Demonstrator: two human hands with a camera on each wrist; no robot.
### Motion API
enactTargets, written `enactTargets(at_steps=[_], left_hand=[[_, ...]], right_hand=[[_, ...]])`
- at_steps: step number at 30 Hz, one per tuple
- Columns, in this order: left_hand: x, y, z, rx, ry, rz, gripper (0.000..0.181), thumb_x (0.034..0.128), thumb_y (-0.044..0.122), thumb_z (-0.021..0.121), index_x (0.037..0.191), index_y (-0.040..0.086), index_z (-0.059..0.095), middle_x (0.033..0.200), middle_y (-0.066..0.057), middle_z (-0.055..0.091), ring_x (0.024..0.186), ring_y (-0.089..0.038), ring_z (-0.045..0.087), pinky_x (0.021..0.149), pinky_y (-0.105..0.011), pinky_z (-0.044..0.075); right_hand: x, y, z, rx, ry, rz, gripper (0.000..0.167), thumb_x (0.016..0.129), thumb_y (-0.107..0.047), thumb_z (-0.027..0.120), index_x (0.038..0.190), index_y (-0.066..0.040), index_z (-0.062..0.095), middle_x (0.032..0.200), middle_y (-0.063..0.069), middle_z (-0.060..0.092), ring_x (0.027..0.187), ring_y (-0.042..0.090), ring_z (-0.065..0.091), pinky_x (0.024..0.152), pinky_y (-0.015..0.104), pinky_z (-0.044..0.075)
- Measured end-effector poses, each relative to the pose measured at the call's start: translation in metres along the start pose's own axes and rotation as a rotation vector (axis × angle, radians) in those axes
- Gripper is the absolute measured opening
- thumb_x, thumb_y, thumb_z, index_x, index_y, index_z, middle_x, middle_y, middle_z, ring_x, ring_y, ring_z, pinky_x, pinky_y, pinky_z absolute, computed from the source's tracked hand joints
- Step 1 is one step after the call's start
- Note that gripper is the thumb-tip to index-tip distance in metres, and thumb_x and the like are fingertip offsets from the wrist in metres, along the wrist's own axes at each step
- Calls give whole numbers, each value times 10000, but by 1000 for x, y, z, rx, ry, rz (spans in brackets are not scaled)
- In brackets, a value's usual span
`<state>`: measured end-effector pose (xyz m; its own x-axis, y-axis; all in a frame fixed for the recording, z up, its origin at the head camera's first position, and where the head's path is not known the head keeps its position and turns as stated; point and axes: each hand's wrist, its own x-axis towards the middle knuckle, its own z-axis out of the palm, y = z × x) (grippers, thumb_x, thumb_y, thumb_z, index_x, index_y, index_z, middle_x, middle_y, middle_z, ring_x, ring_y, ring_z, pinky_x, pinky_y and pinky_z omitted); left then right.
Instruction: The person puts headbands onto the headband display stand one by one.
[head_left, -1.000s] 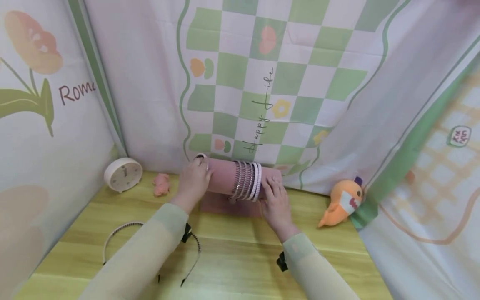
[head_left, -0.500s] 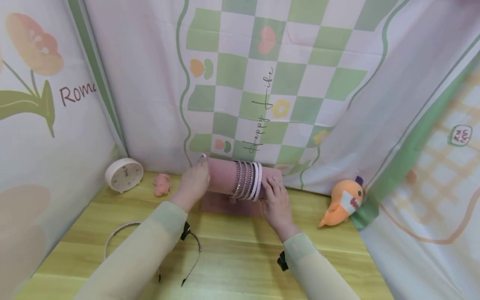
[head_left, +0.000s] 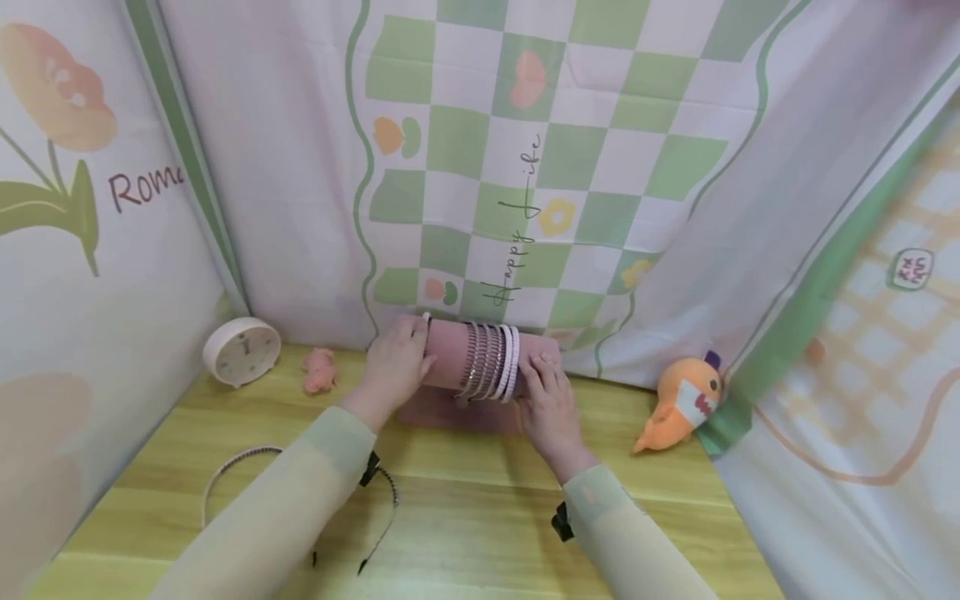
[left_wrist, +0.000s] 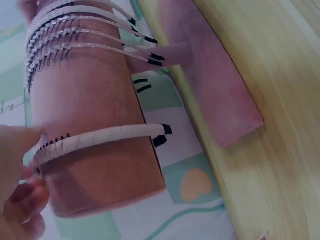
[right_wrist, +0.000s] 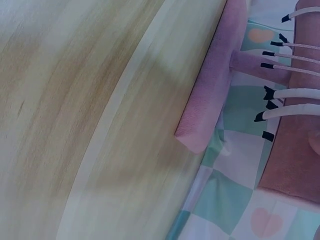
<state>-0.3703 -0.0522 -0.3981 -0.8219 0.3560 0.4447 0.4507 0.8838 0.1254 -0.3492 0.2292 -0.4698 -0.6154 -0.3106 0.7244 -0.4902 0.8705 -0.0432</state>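
A pink padded headband stand (head_left: 448, 354) lies across the back of the table, its roll raised above a flat base (left_wrist: 220, 95). My left hand (head_left: 396, 360) is at the roll's left end, pinching a pale headband (left_wrist: 100, 137) that loops around the roll. Dark tips of this headband hang past the roll's lower edge in the left wrist view. Several other headbands (head_left: 491, 360), some beaded with metallic trim and some white, sit side by side toward the right. My right hand (head_left: 553, 408) rests on the roll's right end, thumb on the front.
Another headband (head_left: 393, 500) lies on the wooden table (head_left: 465, 517), partly hidden under my left forearm. A white clock (head_left: 242, 352) and a small pink figure (head_left: 319, 371) stand at the back left. An orange plush toy (head_left: 682, 402) lies at the right, near the curtain (head_left: 315, 208).
My left hand has shifted a little right, and the pinched headband has moved from the roll's left end further onto it. My right hand stays in place.
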Motion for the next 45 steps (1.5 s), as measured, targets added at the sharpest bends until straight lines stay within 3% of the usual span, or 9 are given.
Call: enactTargets(at_steps=[3,5,8,13,20,32,39,45], left_hand=[[-7,-6,-3,27,25,65,815,870,419,725,1508,52,375,1441,-163,442,1291,-334,428,1037,-510,378],[-11,-12,-4,56,40,118,891,812,440,764,1519,77,362,1509,-122,396,1356,-318,367,1078,-520,324],[-16,-20,-3,63,70,163,950,742,415,827,1510,73,385,1529,-97,392,1375,-302,351,1096,-518,296],[-18,-27,5,41,69,180,901,745,393,835,1492,99,427,1514,-65,424,1394,-285,330,1111,-524,270],[-9,-17,15,-2,113,236,876,722,378,851,1460,91,476,1463,-56,491,1354,-294,381,1086,-522,311],[2,5,26,-7,84,218,858,745,414,830,1470,125,472,1478,-18,477,1331,-252,404,1080,-486,317],[3,9,27,28,75,212,875,759,451,813,1486,131,446,1485,-15,466,1338,-243,396,1074,-475,329],[-3,10,24,10,52,205,924,754,449,816,1511,122,400,1492,-39,454,1349,-263,385,1094,-502,302]], right_hand=[[0,-1,0,-2,-9,2,709,738,-68,826,1380,-36,529,1377,202,491,1295,397,426,1109,519,298],[0,-1,0,1,-15,5,706,740,-60,824,1381,-33,529,1379,203,489,1297,397,422,1111,517,292],[0,-1,0,8,-17,12,699,739,-49,816,1377,-26,530,1376,206,488,1299,399,418,1115,518,286],[-1,-1,0,14,-22,25,682,745,-36,800,1372,-26,532,1374,207,489,1302,405,413,1110,531,289],[0,-1,-2,13,-44,44,688,752,-30,794,1382,-27,516,1385,206,473,1312,401,398,1124,523,263],[2,-2,-1,2,-16,30,693,733,-47,807,1368,-29,528,1368,210,478,1295,418,412,1097,545,302],[2,-2,-1,7,9,28,705,713,-42,808,1360,-18,528,1353,224,487,1285,429,420,1079,572,315],[1,-3,-2,4,-34,50,691,738,-44,798,1371,-28,520,1375,212,470,1303,417,401,1100,548,294]])
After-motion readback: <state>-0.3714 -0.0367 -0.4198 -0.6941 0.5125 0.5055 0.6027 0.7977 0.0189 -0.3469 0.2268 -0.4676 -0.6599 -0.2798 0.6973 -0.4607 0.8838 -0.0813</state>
